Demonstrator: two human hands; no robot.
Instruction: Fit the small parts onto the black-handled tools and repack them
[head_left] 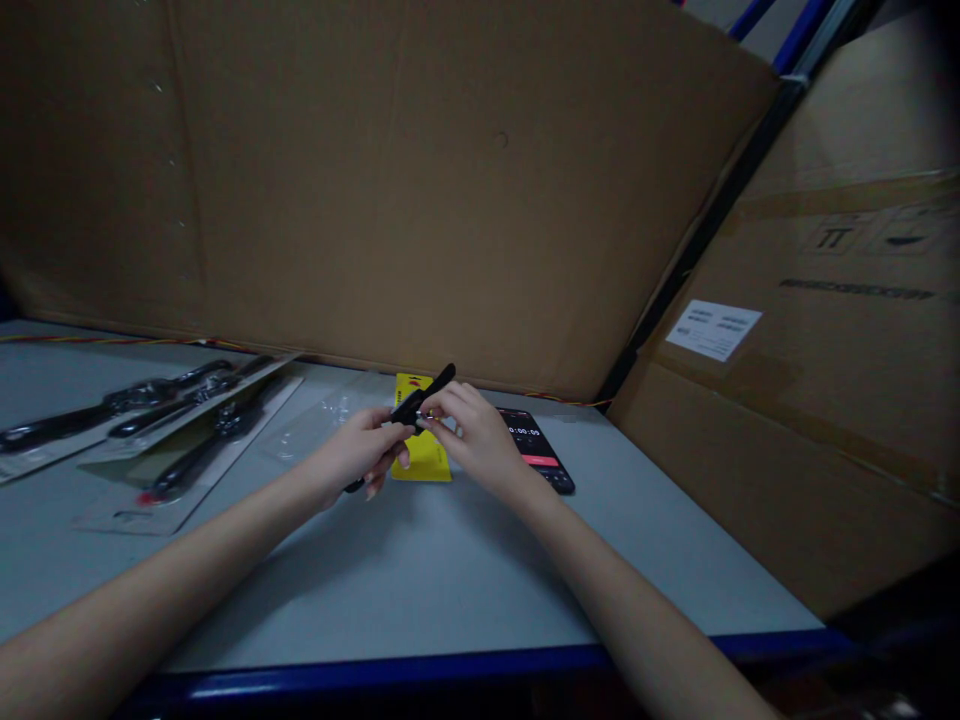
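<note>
My left hand (358,450) is closed around a slim black long-handled tool (443,377), whose exact kind I cannot make out. The tool slants up to the right, and its lower end shows beneath the left fingers. At the tool's middle, my right hand (484,440) pinches a small part with thumb and fingertips; the fingers largely cover it. Behind and below both hands, a yellow card (424,465) lies on the table (450,590). An empty-looking clear plastic shell (304,432) rests to the left of the card.
Several black-handled tools in blister packs (217,450) lie at the left. A phone (536,450) showing a timer lies right of the hands. A large cardboard sheet (390,180) stands behind, a cardboard box (810,400) at the right. A blue edge (390,683) runs along the front.
</note>
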